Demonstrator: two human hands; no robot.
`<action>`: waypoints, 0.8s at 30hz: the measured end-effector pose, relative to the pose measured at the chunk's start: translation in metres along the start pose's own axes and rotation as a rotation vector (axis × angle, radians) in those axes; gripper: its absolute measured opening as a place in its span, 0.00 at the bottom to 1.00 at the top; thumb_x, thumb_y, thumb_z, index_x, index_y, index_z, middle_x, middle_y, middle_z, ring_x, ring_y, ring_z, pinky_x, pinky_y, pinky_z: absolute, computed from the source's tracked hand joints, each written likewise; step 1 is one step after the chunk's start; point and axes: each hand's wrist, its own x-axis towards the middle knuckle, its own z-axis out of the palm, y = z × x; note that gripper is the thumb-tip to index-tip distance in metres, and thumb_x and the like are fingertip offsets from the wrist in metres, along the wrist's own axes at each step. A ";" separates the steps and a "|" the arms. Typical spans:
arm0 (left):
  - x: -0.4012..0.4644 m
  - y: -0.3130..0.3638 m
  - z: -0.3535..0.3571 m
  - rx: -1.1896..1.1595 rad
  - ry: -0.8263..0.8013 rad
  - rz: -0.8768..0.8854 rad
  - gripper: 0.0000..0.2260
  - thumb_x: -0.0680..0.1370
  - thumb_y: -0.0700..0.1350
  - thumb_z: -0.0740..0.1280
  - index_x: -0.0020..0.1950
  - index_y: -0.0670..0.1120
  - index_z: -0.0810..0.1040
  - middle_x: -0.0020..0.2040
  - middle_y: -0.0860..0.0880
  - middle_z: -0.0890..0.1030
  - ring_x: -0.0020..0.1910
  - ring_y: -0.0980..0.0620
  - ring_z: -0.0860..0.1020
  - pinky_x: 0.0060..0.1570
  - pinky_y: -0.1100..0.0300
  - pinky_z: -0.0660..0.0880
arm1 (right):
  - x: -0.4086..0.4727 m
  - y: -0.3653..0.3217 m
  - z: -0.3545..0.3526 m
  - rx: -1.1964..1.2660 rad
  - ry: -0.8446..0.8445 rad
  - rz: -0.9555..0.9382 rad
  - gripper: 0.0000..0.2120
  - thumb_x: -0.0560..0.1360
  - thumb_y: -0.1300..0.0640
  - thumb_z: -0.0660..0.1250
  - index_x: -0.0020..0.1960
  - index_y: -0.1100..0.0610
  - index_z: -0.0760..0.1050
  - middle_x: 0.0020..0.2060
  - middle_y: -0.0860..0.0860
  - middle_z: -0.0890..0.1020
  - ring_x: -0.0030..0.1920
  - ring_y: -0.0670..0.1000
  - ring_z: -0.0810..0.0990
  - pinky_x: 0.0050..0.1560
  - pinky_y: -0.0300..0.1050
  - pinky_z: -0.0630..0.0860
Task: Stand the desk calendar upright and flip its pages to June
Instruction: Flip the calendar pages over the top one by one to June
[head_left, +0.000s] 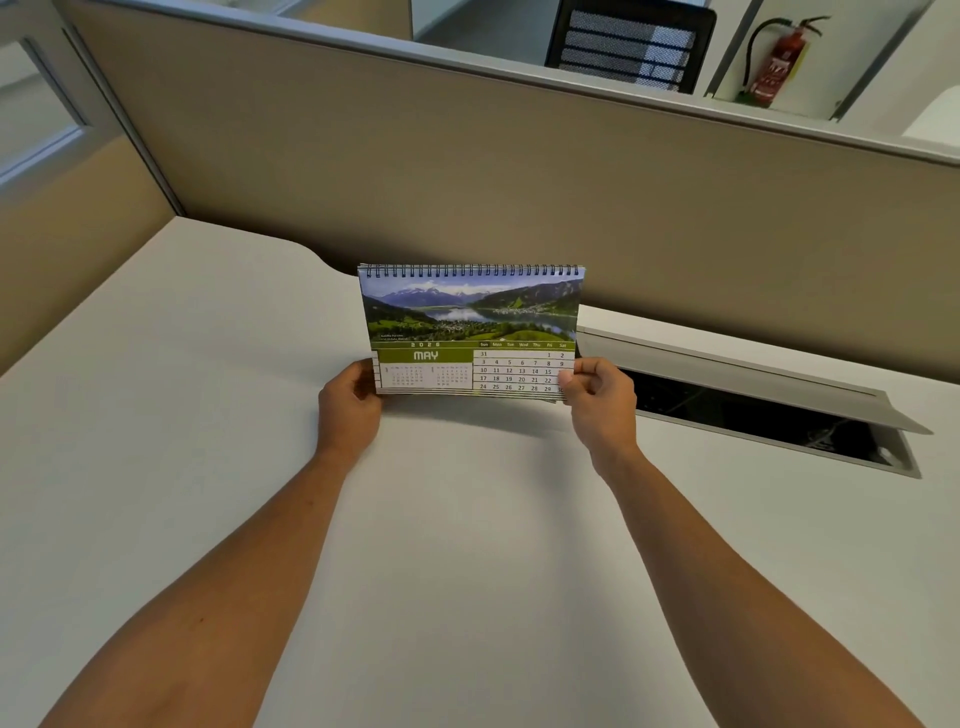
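Observation:
The desk calendar is upright at the middle of the white desk, its spiral binding on top. Its front page shows a lake and mountain photo above a green band reading MAY 2026. My left hand grips the calendar's lower left corner. My right hand pinches the lower right corner of the page between thumb and fingers. The calendar's lower edge sits just above the desk, and I cannot tell whether it touches it.
A beige partition wall rises right behind the calendar. To the right, a cable hatch in the desk stands open with its lid raised. Beyond the partition are a black mesh chair and a red fire extinguisher.

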 end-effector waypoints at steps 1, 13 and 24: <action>0.000 0.000 0.000 0.004 -0.002 -0.005 0.13 0.77 0.35 0.65 0.59 0.43 0.79 0.55 0.46 0.82 0.53 0.49 0.80 0.51 0.62 0.77 | -0.002 -0.001 -0.002 -0.015 0.008 -0.012 0.01 0.79 0.59 0.67 0.49 0.55 0.75 0.48 0.52 0.85 0.47 0.49 0.84 0.50 0.42 0.82; -0.001 0.003 -0.002 -0.172 0.022 -0.029 0.06 0.76 0.41 0.68 0.45 0.52 0.81 0.40 0.58 0.83 0.39 0.56 0.80 0.37 0.69 0.75 | -0.025 -0.035 -0.023 0.082 -0.003 -0.018 0.14 0.81 0.52 0.61 0.44 0.60 0.77 0.46 0.56 0.84 0.46 0.51 0.80 0.44 0.44 0.75; 0.005 -0.002 0.001 0.020 0.011 -0.015 0.09 0.75 0.40 0.68 0.54 0.48 0.80 0.49 0.53 0.83 0.48 0.55 0.80 0.48 0.71 0.70 | 0.000 -0.158 -0.044 0.802 -0.188 -0.012 0.13 0.83 0.54 0.60 0.56 0.65 0.73 0.41 0.59 0.86 0.48 0.59 0.87 0.49 0.52 0.83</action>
